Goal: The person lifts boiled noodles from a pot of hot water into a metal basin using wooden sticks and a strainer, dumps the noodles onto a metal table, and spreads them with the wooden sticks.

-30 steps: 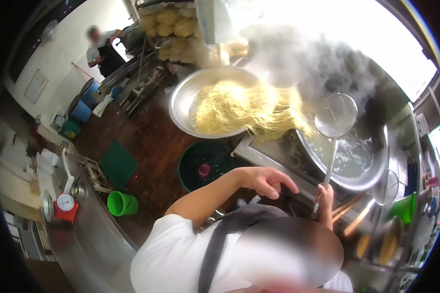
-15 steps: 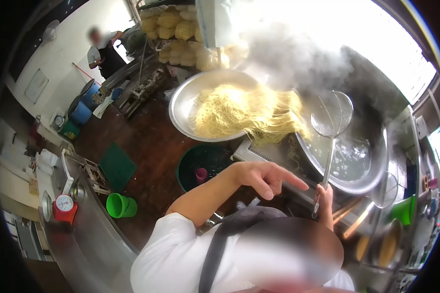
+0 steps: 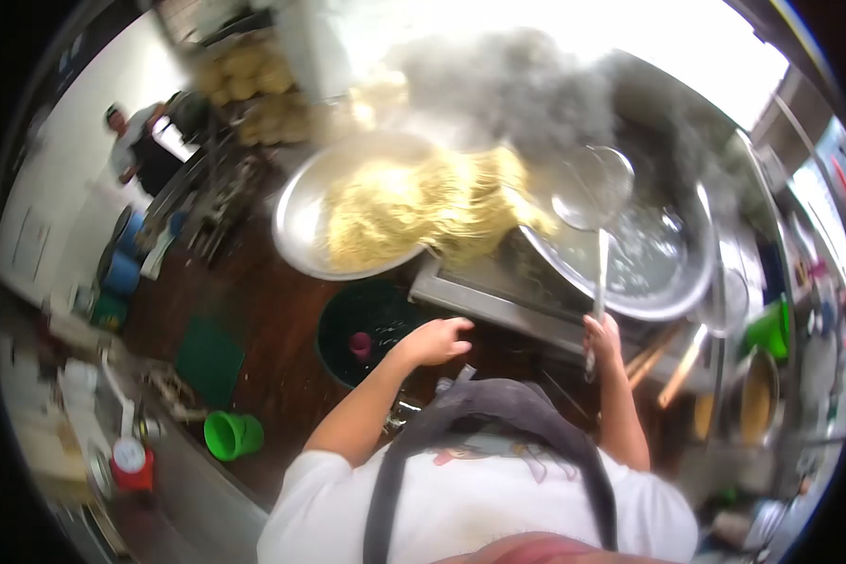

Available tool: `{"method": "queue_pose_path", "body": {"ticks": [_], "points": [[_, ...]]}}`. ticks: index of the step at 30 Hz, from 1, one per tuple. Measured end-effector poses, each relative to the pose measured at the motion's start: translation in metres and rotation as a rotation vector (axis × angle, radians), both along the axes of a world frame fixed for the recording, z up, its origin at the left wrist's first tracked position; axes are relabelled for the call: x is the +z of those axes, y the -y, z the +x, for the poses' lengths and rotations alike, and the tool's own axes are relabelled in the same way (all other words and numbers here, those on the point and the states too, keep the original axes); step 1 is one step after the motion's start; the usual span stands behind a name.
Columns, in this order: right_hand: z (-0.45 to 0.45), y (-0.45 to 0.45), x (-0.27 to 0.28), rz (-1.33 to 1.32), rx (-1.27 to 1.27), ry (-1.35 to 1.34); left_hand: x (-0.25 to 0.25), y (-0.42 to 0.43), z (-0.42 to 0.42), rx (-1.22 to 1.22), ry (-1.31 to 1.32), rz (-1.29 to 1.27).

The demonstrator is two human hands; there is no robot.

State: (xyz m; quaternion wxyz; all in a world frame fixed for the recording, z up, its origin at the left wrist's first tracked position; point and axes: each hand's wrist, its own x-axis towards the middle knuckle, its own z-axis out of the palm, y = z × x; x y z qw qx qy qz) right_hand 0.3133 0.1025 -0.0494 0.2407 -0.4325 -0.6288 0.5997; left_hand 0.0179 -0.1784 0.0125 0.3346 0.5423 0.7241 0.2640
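stretching forward from the right hand is a round, silvery wire-mesh strainer on a long, straight metal handle, whose long axis runs almost straight away from the body. in the view its basket overlaps the left part of a wide, round metal pan of greenish-grey water, just beside the right end of a heap of long yellow noodles that spreads from a wide, shallow silver bowl toward the pan's rim. the right hand is the nearer one, its fingers wrapped round the handle low down, with the butt poking out beneath. the left hand is off to the left, well apart from the strainer, its fingers loosely bent, the thumb apart and nothing visible in its grip; it shows beside a round, dark green tub, short of the metal counter. whether the mesh touches the water or hangs above it cannot be told, since it is smeared by blur and grey-white steam drifts behind. steam and glare also soften the far rims of bowl and pan. how far the noodles reach past the pan's rim is hard to make out, and the right fingertips are too small and blurred to separate.
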Motion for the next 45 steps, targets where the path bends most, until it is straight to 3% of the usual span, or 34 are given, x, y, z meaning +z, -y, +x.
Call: {"method": "queue_pose_path", "body": {"ticks": [3,6,8,9,10,11,14,18,24,29,31,35,37,40,45], "points": [[-0.001,0.007,0.006,-0.032,-0.034,0.054,-0.088,0.032,-0.011,0.09,-0.071,-0.295],[0.0,0.01,0.004,-0.037,-0.062,0.082,-0.18,0.077,-0.005,0.111,-0.095,-0.397],[0.001,0.011,0.009,-0.037,-0.062,0.085,-0.227,0.108,0.003,0.066,-0.068,-0.497],[0.006,0.004,-0.005,-0.006,-0.011,0.026,-0.246,0.12,0.009,0.148,0.07,-0.668],[0.007,0.001,-0.011,0.034,-0.01,0.021,-0.234,0.129,0.019,0.177,0.103,-0.717],[0.007,-0.001,-0.007,0.027,0.011,0.023,-0.291,0.153,0.021,0.128,-0.001,-0.583],[0.002,0.003,-0.002,-0.108,-0.039,-0.027,-0.278,0.172,0.028,0.317,0.3,-0.792],[-0.005,0.005,0.012,-0.092,-0.04,0.005,-0.302,0.2,0.027,0.642,0.43,-0.793],[-0.014,0.005,0.011,-0.059,-0.008,0.024,-0.328,0.228,0.014,0.819,0.452,-0.71],[-0.011,-0.004,-0.003,-0.071,0.022,0.011,-0.309,0.219,0.014,0.818,0.475,-0.742],[-0.011,-0.005,-0.007,0.138,0.071,0.007,-0.305,0.217,0.015,0.794,0.477,-0.744],[-0.011,0.0,0.0,-0.044,0.03,-0.026,-0.307,0.207,0.015,0.74,0.449,-0.674],[-0.013,-0.002,-0.003,-0.061,-0.006,0.017,-0.337,0.211,0.006,0.67,0.511,-0.752],[-0.013,-0.006,-0.005,-0.063,-0.006,0.017,-0.322,0.206,0.007,0.816,0.48,-0.68],[-0.014,-0.014,-0.007,-0.064,-0.002,0.012,-0.313,0.204,0.002,0.828,0.437,-0.703]]}}
